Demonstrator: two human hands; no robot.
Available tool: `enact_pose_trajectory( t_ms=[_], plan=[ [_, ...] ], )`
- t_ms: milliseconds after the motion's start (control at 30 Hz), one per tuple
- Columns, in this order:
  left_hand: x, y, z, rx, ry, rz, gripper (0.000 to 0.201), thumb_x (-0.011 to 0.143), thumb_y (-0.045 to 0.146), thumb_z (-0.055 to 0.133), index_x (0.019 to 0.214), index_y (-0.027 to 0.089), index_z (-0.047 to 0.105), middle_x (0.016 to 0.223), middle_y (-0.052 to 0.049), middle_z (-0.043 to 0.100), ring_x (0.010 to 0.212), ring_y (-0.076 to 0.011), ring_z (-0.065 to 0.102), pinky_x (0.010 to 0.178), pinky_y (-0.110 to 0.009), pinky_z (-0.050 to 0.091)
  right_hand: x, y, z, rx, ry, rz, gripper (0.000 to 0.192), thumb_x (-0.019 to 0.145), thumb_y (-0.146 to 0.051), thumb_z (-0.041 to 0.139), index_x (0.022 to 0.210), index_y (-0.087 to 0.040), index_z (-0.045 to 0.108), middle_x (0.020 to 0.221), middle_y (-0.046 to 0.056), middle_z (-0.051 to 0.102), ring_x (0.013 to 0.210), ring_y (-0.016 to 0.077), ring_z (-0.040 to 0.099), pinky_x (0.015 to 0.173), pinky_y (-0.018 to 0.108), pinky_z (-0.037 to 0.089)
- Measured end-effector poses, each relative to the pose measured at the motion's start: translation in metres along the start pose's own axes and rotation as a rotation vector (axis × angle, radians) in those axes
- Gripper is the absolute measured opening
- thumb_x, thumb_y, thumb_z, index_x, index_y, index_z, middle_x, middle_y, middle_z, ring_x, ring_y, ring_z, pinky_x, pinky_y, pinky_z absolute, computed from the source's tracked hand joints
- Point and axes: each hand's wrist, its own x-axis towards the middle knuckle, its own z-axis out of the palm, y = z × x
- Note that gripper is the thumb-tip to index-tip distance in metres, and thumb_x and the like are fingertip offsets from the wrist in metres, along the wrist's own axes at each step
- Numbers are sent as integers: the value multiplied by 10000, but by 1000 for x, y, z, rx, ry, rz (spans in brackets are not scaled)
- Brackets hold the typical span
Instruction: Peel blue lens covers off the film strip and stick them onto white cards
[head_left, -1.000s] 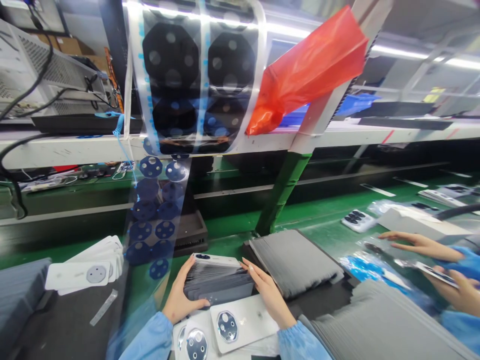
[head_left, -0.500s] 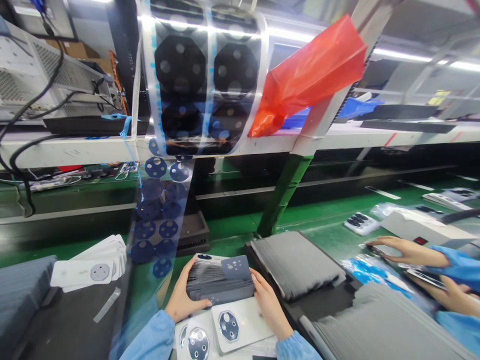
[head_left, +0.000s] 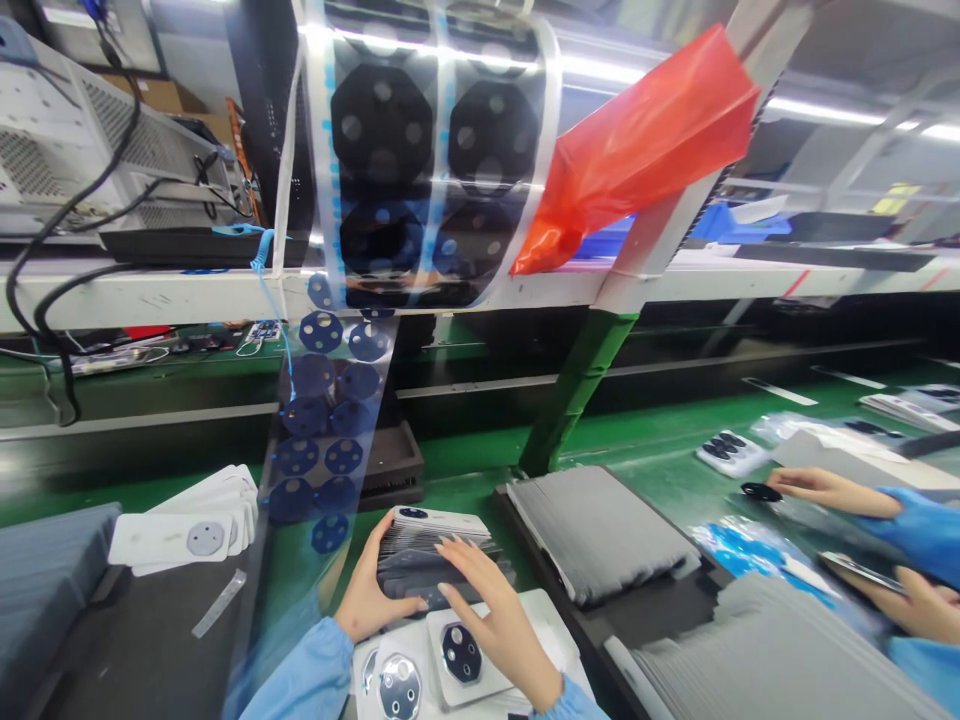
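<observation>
My left hand (head_left: 379,580) grips the left side of a stack of thin dark-edged cards (head_left: 416,572), its thumb along the near side. The stack's top end shows a white card with a dark camera-shaped patch. My right hand (head_left: 495,610) is in front of the stack, fingers spread and holding nothing visible; its fingertips hide part of the stack, and I cannot tell whether they touch it. Below lie white phone-back-shaped panels with dark octagonal, holed discs: one panel (head_left: 439,660) is partly covered by my right hand, and another disc (head_left: 399,688) is beside it.
A clear strip with dark holed discs (head_left: 343,457) hangs from a roll (head_left: 382,125). Grey sheets (head_left: 600,530) lie in a dark tray at right, with another grey stack (head_left: 780,650) nearer. White panels (head_left: 172,537) lie left. A co-worker's hand (head_left: 832,490) holds a black oval piece (head_left: 761,492).
My right hand has moved left from the stack's right side to in front of it. The dark dotted card at the top right is no longer visible. The co-worker's hand now holds a black oval piece.
</observation>
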Motion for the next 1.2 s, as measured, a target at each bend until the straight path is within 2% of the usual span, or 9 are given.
enact_pose_trajectory(
  t_ms=[133, 200, 300, 567, 700, 800, 967, 1200],
  plan=[
    [-1, 0, 1, -6, -4, 2, 1131, 571, 262, 943, 1538, 287, 355, 1624, -130, 396, 1500, -393, 350, 1249, -584, 252, 4, 8, -1, -68, 38, -39, 260, 966, -409, 589, 1097, -318, 794, 1159, 48, 793, 1181, 322, 693, 1136, 545, 451],
    [-1, 1, 1, -7, -5, -3, 1142, 563, 248, 941, 1541, 291, 354, 1623, -127, 398, 1500, -393, 350, 1249, -586, 250, 7, 10, -3, -102, 61, -60, 280, 983, -429, 558, 1020, -310, 808, 1053, 56, 819, 1069, 315, 740, 1044, 501, 537],
    [-1, 3, 2, -7, 0, -12, 1145, 560, 214, 930, 1544, 291, 350, 1626, -124, 389, 1502, -392, 346, 1255, -579, 238, 13, 10, -5, -164, 71, -106, 319, 1000, -434, 515, 1027, -308, 807, 992, 66, 822, 945, 300, 765, 883, 438, 608],
    [-2, 5, 1, -9, -3, -18, 1141, 584, 143, 891, 1556, 296, 314, 1652, -109, 344, 1521, -372, 313, 1266, -563, 222, 18, 14, -1, -344, 101, -200, 377, 1038, -342, 415, 1090, -264, 780, 992, 104, 806, 915, 305, 757, 811, 432, 597],
    [-2, 3, 0, -8, -19, -17, 1136, 582, 114, 882, 1551, 295, 316, 1667, -113, 311, 1530, -373, 290, 1268, -562, 208, 17, 13, -8, -405, 39, -255, 371, 1043, -283, 389, 1083, -282, 757, 921, 74, 790, 873, 264, 746, 780, 375, 597],
    [-2, 3, 0, -13, -28, -14, 1124, 582, 82, 861, 1544, 290, 319, 1676, -117, 287, 1531, -375, 286, 1270, -557, 203, 16, 10, -16, -466, -7, -285, 356, 1023, -222, 393, 1043, -282, 743, 963, 76, 775, 888, 257, 738, 781, 358, 585],
    [-1, 5, 0, -31, -46, -11, 1140, 572, 69, 853, 1546, 280, 301, 1686, -125, 259, 1539, -373, 264, 1274, -561, 180, 13, 6, -23, -575, -71, -286, 376, 964, -102, 389, 1029, -273, 718, 994, 83, 751, 734, 224, 705, 662, 325, 542],
    [0, 5, -1, -52, -66, -1, 1151, 588, 169, 899, 1550, 276, 276, 1690, -135, 230, 1550, -378, 228, 1275, -577, 157, 15, 2, -26, -619, -170, -273, 429, 904, -1, 401, 1107, -239, 694, 1086, 76, 793, 866, 263, 722, 769, 380, 565]
  ],
)
